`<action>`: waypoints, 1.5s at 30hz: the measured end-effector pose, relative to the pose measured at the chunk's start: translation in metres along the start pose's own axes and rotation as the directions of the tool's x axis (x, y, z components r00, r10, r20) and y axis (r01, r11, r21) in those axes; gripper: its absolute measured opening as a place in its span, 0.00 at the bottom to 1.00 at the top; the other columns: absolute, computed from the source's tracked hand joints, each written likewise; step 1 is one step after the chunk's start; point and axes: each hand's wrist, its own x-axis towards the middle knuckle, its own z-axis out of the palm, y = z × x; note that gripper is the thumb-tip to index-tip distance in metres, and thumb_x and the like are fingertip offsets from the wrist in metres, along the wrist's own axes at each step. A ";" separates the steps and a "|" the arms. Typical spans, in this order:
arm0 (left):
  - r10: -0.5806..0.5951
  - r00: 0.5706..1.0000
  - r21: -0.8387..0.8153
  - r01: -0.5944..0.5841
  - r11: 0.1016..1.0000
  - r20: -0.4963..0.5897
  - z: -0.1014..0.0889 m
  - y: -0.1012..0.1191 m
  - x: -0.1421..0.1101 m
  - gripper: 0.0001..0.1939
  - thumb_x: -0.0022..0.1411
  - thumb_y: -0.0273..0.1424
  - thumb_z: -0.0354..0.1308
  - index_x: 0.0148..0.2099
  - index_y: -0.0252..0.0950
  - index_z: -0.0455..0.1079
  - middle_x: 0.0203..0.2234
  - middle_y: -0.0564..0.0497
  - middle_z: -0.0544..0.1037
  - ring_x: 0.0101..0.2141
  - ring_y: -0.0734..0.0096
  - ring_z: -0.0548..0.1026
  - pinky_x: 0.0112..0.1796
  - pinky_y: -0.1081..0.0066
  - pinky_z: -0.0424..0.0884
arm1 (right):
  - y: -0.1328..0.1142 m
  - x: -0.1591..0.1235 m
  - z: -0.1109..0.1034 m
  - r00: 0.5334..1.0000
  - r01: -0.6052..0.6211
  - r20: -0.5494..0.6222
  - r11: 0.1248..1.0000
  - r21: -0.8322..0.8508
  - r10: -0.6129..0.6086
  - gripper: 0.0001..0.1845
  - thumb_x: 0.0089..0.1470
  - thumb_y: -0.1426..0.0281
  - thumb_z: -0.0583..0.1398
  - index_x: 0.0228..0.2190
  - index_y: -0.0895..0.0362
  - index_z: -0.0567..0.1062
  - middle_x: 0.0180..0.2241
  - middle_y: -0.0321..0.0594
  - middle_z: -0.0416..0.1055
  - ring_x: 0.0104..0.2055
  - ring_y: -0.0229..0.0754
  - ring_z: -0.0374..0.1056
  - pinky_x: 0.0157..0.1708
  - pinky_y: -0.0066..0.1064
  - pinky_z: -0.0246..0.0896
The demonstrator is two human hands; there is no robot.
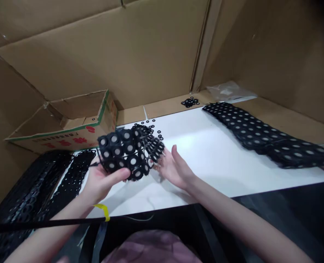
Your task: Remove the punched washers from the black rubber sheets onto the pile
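Pinching the strip (117, 150), left grip (99, 182) is supporting it; right grip (176, 168) is gaping; one-sided hold is risking slippage.

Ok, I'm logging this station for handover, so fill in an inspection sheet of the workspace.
Surface: white worktop
Job's things: black ringed sheet, bent, held up
Clutter: loose rings piled at the back; plastic bag beyond the dotted black strip
Hands: left hand grips the sheet; right hand at its other end, contact unclear
Cables: thin pale cord below the near edge, kind unclear
Surroundings: cardboard walls; green-rimmed box at left
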 end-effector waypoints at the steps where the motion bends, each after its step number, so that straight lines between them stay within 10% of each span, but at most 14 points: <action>1: -0.020 0.998 0.050 0.023 0.998 -0.060 -0.006 -0.004 -0.012 0.20 0.40 0.33 0.74 0.35 0.37 0.72 0.26 0.53 0.79 0.26 0.68 0.77 0.29 0.69 0.78 | -0.004 0.005 0.002 0.998 0.009 -0.059 1.000 -0.004 -0.009 0.30 0.39 0.41 0.64 0.35 0.50 0.71 0.36 0.38 0.71 0.37 0.42 0.67 0.37 0.33 0.63; 7: -0.337 0.936 0.194 0.350 0.916 -0.098 -0.038 -0.040 -0.058 0.27 0.45 0.37 0.72 0.48 0.42 0.72 0.39 0.49 0.82 0.41 0.56 0.80 0.43 0.59 0.78 | -0.004 0.036 0.014 0.969 -0.026 -0.248 0.985 -0.171 -0.018 0.20 0.38 0.56 0.71 0.29 0.54 0.71 0.29 0.36 0.73 0.32 0.40 0.68 0.33 0.32 0.63; 11: -0.363 0.863 0.468 0.173 0.867 0.352 -0.073 -0.039 -0.043 0.15 0.52 0.40 0.66 0.42 0.40 0.78 0.37 0.49 0.81 0.42 0.57 0.78 0.44 0.63 0.74 | -0.005 0.052 0.010 0.980 0.044 -0.180 0.974 -0.221 -0.085 0.18 0.39 0.61 0.71 0.31 0.55 0.75 0.37 0.39 0.77 0.41 0.43 0.71 0.45 0.34 0.63; 13: -0.357 0.839 0.610 0.039 0.791 0.410 -0.084 -0.029 -0.025 0.12 0.59 0.40 0.61 0.36 0.37 0.78 0.30 0.50 0.81 0.35 0.63 0.78 0.36 0.70 0.74 | -0.010 0.058 0.005 0.985 0.046 -0.147 0.967 -0.249 -0.085 0.17 0.40 0.62 0.70 0.32 0.56 0.76 0.37 0.40 0.78 0.42 0.45 0.71 0.47 0.36 0.63; 18: 0.078 0.921 0.669 -0.333 0.664 0.382 -0.069 -0.008 0.039 0.11 0.65 0.36 0.57 0.45 0.36 0.74 0.40 0.46 0.79 0.40 0.66 0.76 0.41 0.71 0.71 | -0.016 0.072 0.000 0.992 0.039 -0.102 0.959 -0.282 -0.070 0.17 0.39 0.66 0.71 0.34 0.57 0.78 0.36 0.42 0.79 0.40 0.47 0.73 0.46 0.41 0.66; 25: 0.510 0.613 0.451 -0.790 0.415 0.603 -0.023 -0.033 0.133 0.22 0.64 0.32 0.59 0.60 0.36 0.64 0.53 0.40 0.73 0.54 0.60 0.71 0.54 0.61 0.67 | -0.005 0.092 -0.006 0.988 0.099 -0.078 0.931 -0.351 -0.134 0.23 0.39 0.64 0.71 0.41 0.54 0.77 0.41 0.41 0.78 0.44 0.48 0.73 0.49 0.44 0.66; 27: 0.514 0.595 0.443 -0.804 0.398 0.618 -0.017 -0.041 0.147 0.19 0.64 0.32 0.59 0.56 0.33 0.68 0.48 0.39 0.76 0.49 0.60 0.74 0.51 0.61 0.70 | -0.004 0.096 -0.010 0.986 0.099 -0.084 0.916 -0.388 -0.142 0.21 0.40 0.63 0.71 0.39 0.55 0.78 0.41 0.42 0.79 0.45 0.49 0.73 0.51 0.44 0.64; 36: 0.267 0.863 0.376 -0.440 0.816 0.429 -0.006 -0.053 0.156 0.13 0.55 0.31 0.67 0.44 0.33 0.77 0.38 0.44 0.80 0.40 0.63 0.77 0.42 0.67 0.71 | -0.003 0.096 -0.021 0.983 0.100 -0.082 0.863 -0.496 -0.161 0.17 0.43 0.62 0.69 0.36 0.56 0.79 0.37 0.41 0.79 0.40 0.48 0.73 0.45 0.43 0.68; 45: 0.197 0.920 0.343 -0.317 0.884 0.340 -0.001 -0.062 0.153 0.11 0.50 0.21 0.67 0.38 0.33 0.78 0.34 0.47 0.80 0.36 0.67 0.77 0.40 0.69 0.72 | 0.000 0.095 -0.018 0.979 0.154 -0.011 0.781 -0.605 -0.202 0.18 0.44 0.62 0.68 0.38 0.57 0.78 0.39 0.42 0.79 0.42 0.49 0.74 0.45 0.43 0.69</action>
